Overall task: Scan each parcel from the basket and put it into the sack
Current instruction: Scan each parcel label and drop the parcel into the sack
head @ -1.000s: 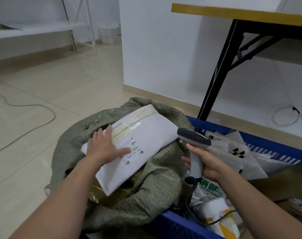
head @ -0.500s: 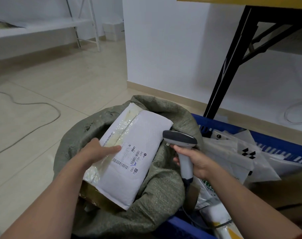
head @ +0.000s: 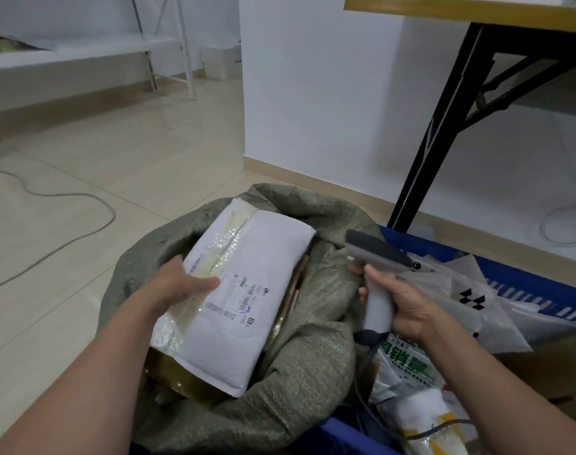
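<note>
A white padded parcel (head: pixel 247 290) with a shipping label lies across the open mouth of the grey-green woven sack (head: pixel 306 372), on top of brown taped parcels inside. My left hand (head: pixel 178 284) grips the parcel's left edge, thumb on top near the label. My right hand (head: pixel 401 307) holds a grey barcode scanner (head: pixel 375 257) by its handle, over the sack's right rim, its head pointing left toward the parcel. The blue basket (head: pixel 523 277) on the right holds several plastic-bagged parcels (head: pixel 477 300).
A black folding table leg (head: pixel 437 126) and a yellow-edged tabletop (head: pixel 470 8) rise behind the basket. A white wall corner (head: pixel 244 110) stands just beyond the sack. A cable (head: pixel 66 195) snakes over the tiled floor at the left. The scanner's cord (head: pixel 444 428) runs down into the basket.
The parcel has sunk lower into the sack's mouth and turned more lengthwise. My left hand slid from flat on top to its left edge. The scanner drew slightly closer.
</note>
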